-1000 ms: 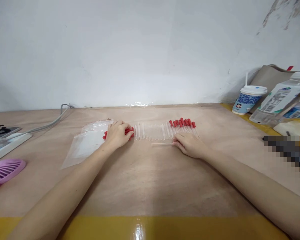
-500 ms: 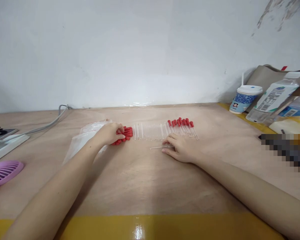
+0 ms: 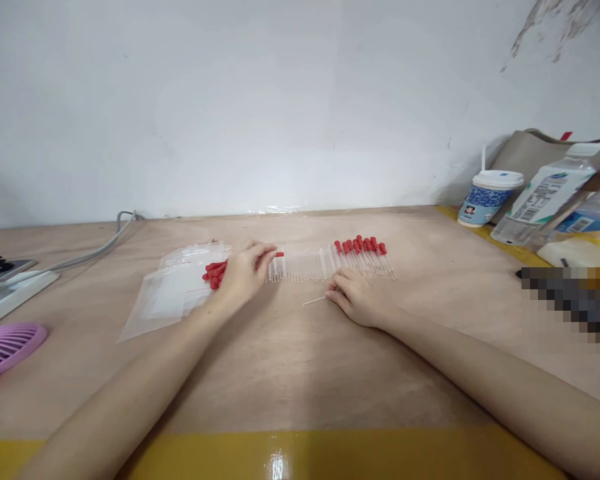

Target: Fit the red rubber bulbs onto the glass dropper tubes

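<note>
My left hand (image 3: 247,272) pinches a red rubber dropper bulb (image 3: 279,255) between thumb and fingers, above the left end of a row of clear dropper tubes (image 3: 303,263). More red bulbs (image 3: 214,273) lie in a pile beside that hand, partly hidden by it. In my right hand (image 3: 353,295) is one thin clear dropper tube (image 3: 314,302); its narrow tip points left and its other end is hidden in the fingers. Beyond the right hand, several droppers with red bulbs fitted (image 3: 359,245) lie side by side at the row's right end.
Clear plastic bags (image 3: 165,293) lie left of the bulbs. Farther left are a grey cable (image 3: 103,248), a white power strip (image 3: 20,297) and a pink fan (image 3: 13,343). A paper cup (image 3: 490,198), a plastic bottle (image 3: 545,193) and a bag (image 3: 517,155) stand at the right.
My left hand has moved right from the pile with a red bulb in its fingers. The tube in my right hand has tilted, its tip slightly lower.
</note>
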Motion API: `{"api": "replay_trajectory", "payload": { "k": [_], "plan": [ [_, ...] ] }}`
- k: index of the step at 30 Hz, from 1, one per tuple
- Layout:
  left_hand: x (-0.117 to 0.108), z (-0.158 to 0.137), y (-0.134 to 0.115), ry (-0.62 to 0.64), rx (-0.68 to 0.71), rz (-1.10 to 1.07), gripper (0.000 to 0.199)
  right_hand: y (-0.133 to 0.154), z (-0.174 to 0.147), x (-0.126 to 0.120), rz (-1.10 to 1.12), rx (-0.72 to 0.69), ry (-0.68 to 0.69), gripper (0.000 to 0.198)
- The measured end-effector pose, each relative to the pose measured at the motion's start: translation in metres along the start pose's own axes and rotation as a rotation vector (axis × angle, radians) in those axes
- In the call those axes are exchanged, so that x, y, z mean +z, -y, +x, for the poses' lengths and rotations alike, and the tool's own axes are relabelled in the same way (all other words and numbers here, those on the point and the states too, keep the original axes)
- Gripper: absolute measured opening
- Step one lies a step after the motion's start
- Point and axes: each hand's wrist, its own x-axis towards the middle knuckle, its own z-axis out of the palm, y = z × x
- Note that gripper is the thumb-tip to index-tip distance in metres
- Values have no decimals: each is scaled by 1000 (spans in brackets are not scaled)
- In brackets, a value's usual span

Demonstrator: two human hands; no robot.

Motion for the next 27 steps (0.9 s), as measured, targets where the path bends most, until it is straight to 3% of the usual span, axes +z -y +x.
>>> {"api": "replay_trajectory", "payload": {
  "k": [4, 10, 14, 19, 27],
  "plan": [
    [27, -21, -10, 44, 33, -92, 26, -1, -1, -4, 41, -28, 35, 14],
    [34, -36, -20, 152, -24, -165, 20, -2, -2, -10, -15, -63, 99, 11],
    [34, -37, -19, 168, -36, -258, 18, -6, -6, -7, -16, -17, -6, 11],
    [34, -36, -19, 199, -3, -272, 18, -10, -4, -1, 185, 37, -164, 11],
    [36, -36, -24, 220, -36, -275, 18, -6, -3, 1, 161, -3, -148, 14]
  ]
}}
